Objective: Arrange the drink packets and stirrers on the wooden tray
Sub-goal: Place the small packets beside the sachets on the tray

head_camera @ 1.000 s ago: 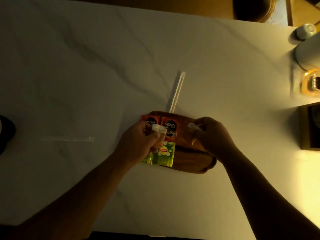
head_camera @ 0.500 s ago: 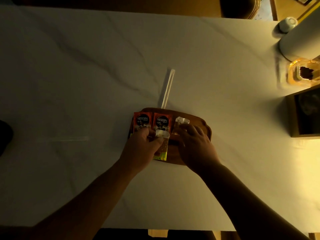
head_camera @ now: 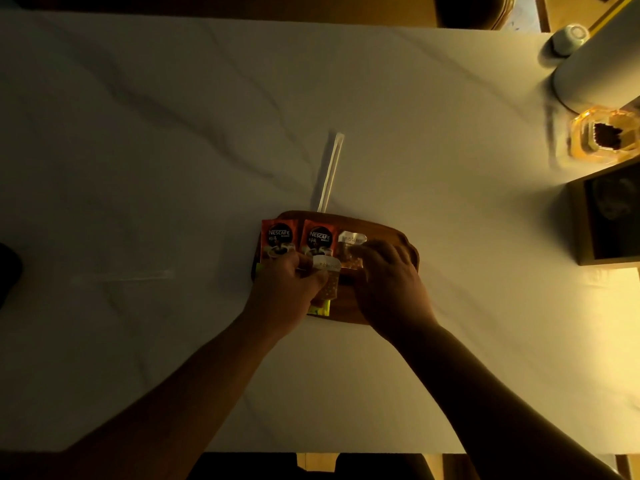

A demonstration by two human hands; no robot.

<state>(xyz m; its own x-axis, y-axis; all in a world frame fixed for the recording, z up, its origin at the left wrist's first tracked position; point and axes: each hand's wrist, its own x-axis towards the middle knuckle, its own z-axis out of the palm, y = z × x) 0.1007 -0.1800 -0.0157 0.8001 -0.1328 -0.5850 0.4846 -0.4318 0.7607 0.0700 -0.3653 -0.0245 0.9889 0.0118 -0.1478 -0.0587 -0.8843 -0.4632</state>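
Note:
A dark wooden tray [head_camera: 398,233] lies on the white marble table. Two red Nescafe packets [head_camera: 279,237] [head_camera: 320,239] lie side by side on its left part. A green packet [head_camera: 320,309] peeks out under my left hand [head_camera: 285,292], which pinches a small clear sachet with a white top [head_camera: 327,268]. My right hand [head_camera: 389,282] presses its fingertips on a second clear sachet [head_camera: 351,245] lying right of the red packets. One wrapped stirrer [head_camera: 330,171] lies on the table just beyond the tray. Another stirrer [head_camera: 138,276] lies faintly to the left.
At the right edge stand a white cylinder [head_camera: 595,60], a small white cup [head_camera: 571,36], a glass jar with dark contents [head_camera: 606,136] and a dark box [head_camera: 609,216]. A dark object [head_camera: 8,271] sits at the left edge.
My right hand came down onto the tray and laid its clear sachet beside the red packets. My left hand lowered its sachet toward the tray, covering the green packets.

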